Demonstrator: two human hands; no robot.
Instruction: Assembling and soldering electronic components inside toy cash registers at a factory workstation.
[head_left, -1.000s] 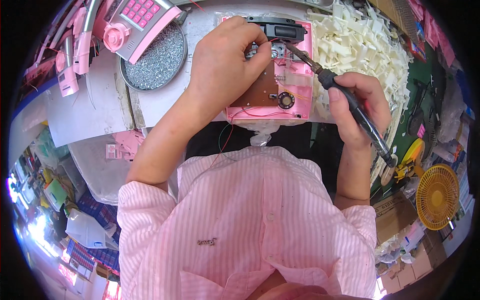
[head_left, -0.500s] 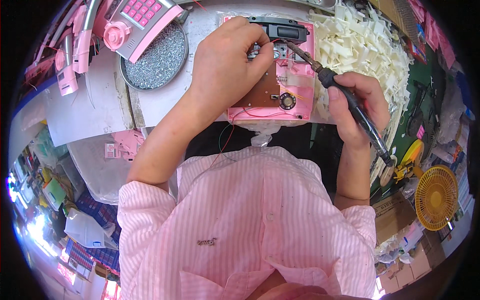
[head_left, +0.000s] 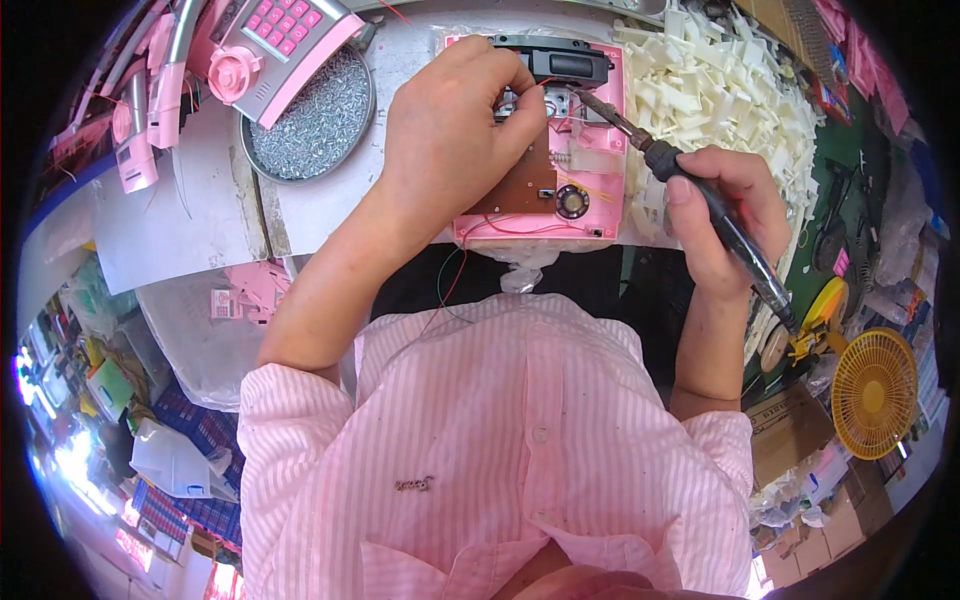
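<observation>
A pink plastic housing [head_left: 590, 221] lies in front of me, fitted with a brown circuit board [head_left: 515, 187], a small round black part [head_left: 573, 203], loose wires and a black module [head_left: 570, 68] across its far end. Over its left side my left hand [head_left: 460, 125] pinches a thin red wire [head_left: 545, 84] between thumb and forefinger. In my right hand [head_left: 735, 215] is a soldering iron [head_left: 712, 205], its handle slanting down to the right. The iron's tip points at the wire end beside the black module; whether they touch I cannot tell.
Left of the housing stands a round tin of small screws [head_left: 310, 120], partly under a pink and grey keypad panel [head_left: 275, 50]. White plastic pieces [head_left: 715, 110] are heaped on the right. A yellow fan [head_left: 873, 393] sits at the lower right, a clear bin [head_left: 190, 330] at the lower left.
My right hand and the soldering iron have shifted slightly to the right, the tip staying near the black module. The housing has moved a touch left. My left hand keeps its pinch.
</observation>
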